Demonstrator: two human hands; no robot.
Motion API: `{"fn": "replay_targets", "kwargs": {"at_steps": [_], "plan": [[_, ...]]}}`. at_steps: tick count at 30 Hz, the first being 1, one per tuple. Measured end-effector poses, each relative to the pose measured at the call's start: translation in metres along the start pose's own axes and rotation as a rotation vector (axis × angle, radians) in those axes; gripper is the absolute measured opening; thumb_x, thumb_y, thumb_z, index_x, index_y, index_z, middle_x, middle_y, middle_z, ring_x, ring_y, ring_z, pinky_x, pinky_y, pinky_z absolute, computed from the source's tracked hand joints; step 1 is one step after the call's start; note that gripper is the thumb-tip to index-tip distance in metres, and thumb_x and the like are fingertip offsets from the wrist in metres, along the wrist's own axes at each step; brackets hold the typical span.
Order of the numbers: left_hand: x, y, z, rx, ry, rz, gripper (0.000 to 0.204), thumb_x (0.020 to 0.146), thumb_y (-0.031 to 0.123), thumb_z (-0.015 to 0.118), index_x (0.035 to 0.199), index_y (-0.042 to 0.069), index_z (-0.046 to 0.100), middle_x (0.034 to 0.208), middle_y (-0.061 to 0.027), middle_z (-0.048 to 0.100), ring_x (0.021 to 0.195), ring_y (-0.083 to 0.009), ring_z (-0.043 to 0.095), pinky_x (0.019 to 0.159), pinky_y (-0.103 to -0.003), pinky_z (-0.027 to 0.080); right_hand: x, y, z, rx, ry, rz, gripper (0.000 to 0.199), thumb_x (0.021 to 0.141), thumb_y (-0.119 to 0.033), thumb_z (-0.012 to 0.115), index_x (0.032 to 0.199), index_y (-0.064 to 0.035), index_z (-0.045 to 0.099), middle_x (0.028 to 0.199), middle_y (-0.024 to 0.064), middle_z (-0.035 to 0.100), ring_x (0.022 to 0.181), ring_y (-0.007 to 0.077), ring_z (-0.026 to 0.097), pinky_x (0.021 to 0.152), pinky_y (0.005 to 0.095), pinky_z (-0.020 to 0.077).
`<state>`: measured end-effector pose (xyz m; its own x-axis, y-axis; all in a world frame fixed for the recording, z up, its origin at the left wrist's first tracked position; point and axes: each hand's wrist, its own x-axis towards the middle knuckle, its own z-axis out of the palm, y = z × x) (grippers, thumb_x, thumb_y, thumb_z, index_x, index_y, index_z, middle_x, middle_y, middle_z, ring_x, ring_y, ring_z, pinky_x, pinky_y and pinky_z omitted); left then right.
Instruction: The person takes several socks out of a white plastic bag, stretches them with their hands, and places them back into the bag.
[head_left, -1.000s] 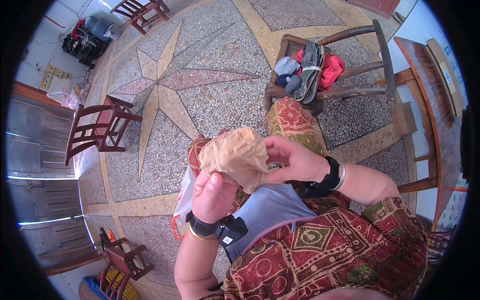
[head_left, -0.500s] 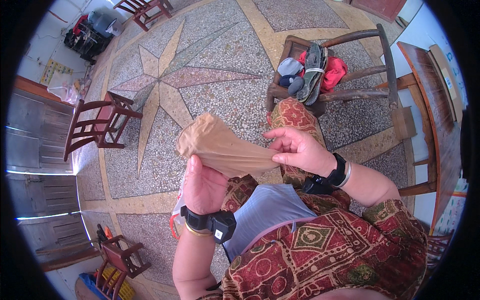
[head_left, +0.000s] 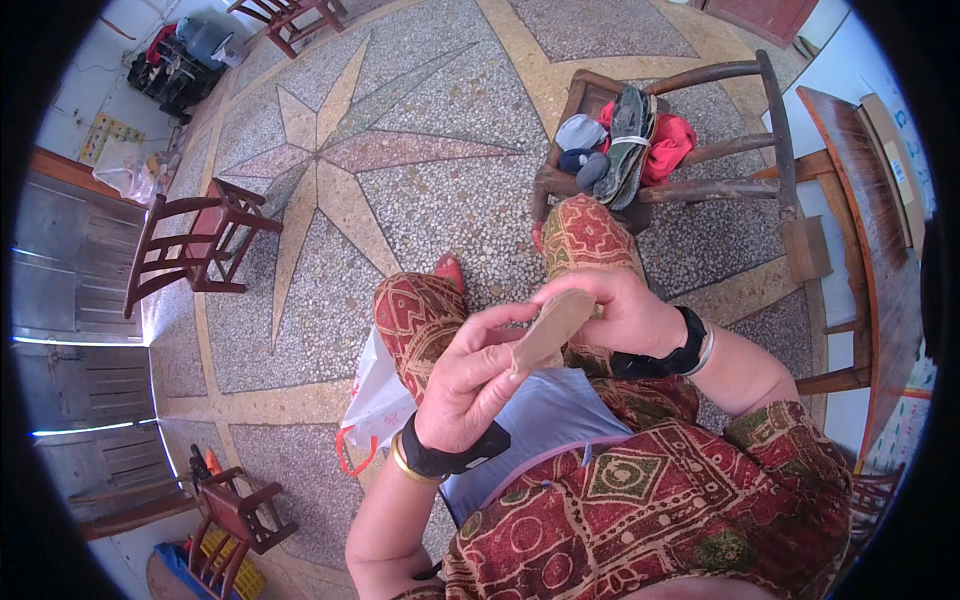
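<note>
Your left hand [head_left: 468, 385] and right hand [head_left: 625, 312] both pinch a folded tan sock [head_left: 548, 330] above your lap | soft, light, limp | hold it by the folded edges | chair [head_left: 690, 130] with clothes ahead.

Chair ahead: wooden chair [head_left: 745, 130] heaped with folded clothes [head_left: 625, 140].
Bag below-left: white plastic bag [head_left: 375, 400].
Far left: empty wooden chair [head_left: 195, 245].
</note>
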<state>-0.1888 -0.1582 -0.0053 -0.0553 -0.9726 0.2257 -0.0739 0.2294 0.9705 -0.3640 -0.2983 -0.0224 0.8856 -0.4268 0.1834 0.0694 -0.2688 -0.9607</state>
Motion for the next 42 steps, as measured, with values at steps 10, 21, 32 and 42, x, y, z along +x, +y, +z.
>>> {"fn": "replay_targets", "kwargs": {"at_steps": [10,21,32,42], "plan": [[0.002,0.018,0.013,0.554,-0.176,0.316,0.035,0.069,0.01,0.069,0.104,0.013,0.067,0.123,-0.0182,0.049,0.106,-0.0304,0.053,0.088,-0.038,0.044,-0.008,0.002,-0.006,0.907,0.088,-0.217,0.01,0.08,-0.002,0.061,0.084,-0.0066,0.054,0.106,0.0134,0.053,0.097,0.0272,0.056,0.08,0.0383,0.0489],[0.011,-0.01,-0.001,0.144,-0.039,-0.092,0.05,0.087,0.019,0.057,0.13,0.0,0.041,0.131,-0.0186,0.044,0.121,-0.0284,0.044,0.102,-0.035,0.032,-0.017,-0.006,-0.012,1.382,-0.122,-0.031,0.01,0.086,-0.016,0.055,0.088,-0.0079,0.05,0.108,0.0149,0.047,0.096,0.0324,0.052,0.078,0.0421,0.052],[0.012,-0.026,-0.005,-0.302,-0.138,-0.5,0.017,0.08,0.015,0.07,0.076,0.003,0.06,0.073,0.0051,0.051,0.067,-0.0024,0.043,0.058,-0.02,0.036,-0.016,0.005,-0.021,1.374,-0.045,0.092,0.013,0.084,-0.014,0.06,0.092,-0.0108,0.05,0.105,0.013,0.048,0.097,0.0366,0.055,0.082,0.0458,0.0493],[0.004,-0.042,-0.019,-0.409,0.043,-0.605,0.012,0.084,0.015,0.065,0.087,0.004,0.06,0.083,0.0043,0.058,0.075,-0.0044,0.051,0.069,-0.021,0.042,-0.018,0.031,-0.034,1.422,-0.041,0.082,0.024,0.082,-0.014,0.062,0.1,-0.0084,0.048,0.113,0.0126,0.047,0.107,0.0336,0.05,0.087,0.0456,0.0461]]}}
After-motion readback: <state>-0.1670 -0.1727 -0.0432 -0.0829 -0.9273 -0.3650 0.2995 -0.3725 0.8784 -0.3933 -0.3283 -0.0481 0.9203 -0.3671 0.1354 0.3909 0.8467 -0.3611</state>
